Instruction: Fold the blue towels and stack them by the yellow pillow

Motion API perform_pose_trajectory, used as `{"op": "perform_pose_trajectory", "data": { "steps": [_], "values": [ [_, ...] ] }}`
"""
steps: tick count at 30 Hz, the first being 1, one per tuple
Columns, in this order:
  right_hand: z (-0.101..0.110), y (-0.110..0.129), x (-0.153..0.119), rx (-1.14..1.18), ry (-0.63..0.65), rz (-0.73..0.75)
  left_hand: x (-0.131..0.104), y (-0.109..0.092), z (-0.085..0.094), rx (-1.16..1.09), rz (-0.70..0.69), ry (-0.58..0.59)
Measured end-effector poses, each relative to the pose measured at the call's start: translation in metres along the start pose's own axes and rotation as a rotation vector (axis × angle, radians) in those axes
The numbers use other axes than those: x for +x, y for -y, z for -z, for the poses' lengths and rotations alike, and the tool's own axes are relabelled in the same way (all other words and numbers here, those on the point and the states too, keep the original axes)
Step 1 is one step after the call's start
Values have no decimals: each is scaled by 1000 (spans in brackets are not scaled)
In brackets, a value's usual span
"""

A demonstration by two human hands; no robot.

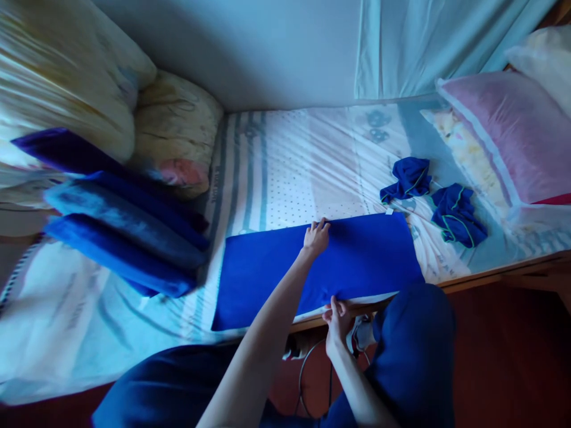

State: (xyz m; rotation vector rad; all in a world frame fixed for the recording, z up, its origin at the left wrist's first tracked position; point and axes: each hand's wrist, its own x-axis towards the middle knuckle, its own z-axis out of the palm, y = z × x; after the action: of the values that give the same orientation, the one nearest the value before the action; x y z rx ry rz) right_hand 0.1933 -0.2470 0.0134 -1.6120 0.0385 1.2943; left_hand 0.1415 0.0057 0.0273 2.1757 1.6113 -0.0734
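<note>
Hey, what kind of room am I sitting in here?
Most likely a bedroom: you're in front of a bed with a patterned sheet, there's a pink pillow toward the right, and a pale curtain hangs behind.

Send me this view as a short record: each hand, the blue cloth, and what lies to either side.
left hand: on the blue cloth, at its far edge
right hand: at the near edge; grip unclear
cloth state: spread flat on the patterned sheet
right side: two crumpled blue garments, pink pillow
left side: pile of blue fabric
</note>
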Motion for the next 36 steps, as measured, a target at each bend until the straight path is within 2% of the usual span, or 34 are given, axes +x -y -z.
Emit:
{"op": "perform_pose_trajectory", "data": {
  "steps": [4, 8, 11, 14, 21, 27, 32, 36],
  "values": [
    [-3, 1, -3, -35, 29, -24, 15, -3, 8, -4, 57, -9],
    [-4, 1, -3, -2, -1, -50, 26, -6, 15, 16, 105, 15],
    [-1, 2, -5, 15, 2, -64, 27, -9, 21, 17, 112, 39],
    [4, 5, -13, 34, 20, -63, 21, -12, 31, 21, 104, 11],
    [30, 25, -37, 0, 100, 23, -7, -24, 72, 27, 105, -79],
    [55, 46, -51, -38, 167, 128, -43, -27, 109, -8, 72, -196],
    [69, 63, -55, -102, 189, 299, -77, -23, 140, -48, 46, -311],
    [74, 93, -58, -175, 66, 541, -103, -19, 169, -94, 80, -349]
  ]
}}
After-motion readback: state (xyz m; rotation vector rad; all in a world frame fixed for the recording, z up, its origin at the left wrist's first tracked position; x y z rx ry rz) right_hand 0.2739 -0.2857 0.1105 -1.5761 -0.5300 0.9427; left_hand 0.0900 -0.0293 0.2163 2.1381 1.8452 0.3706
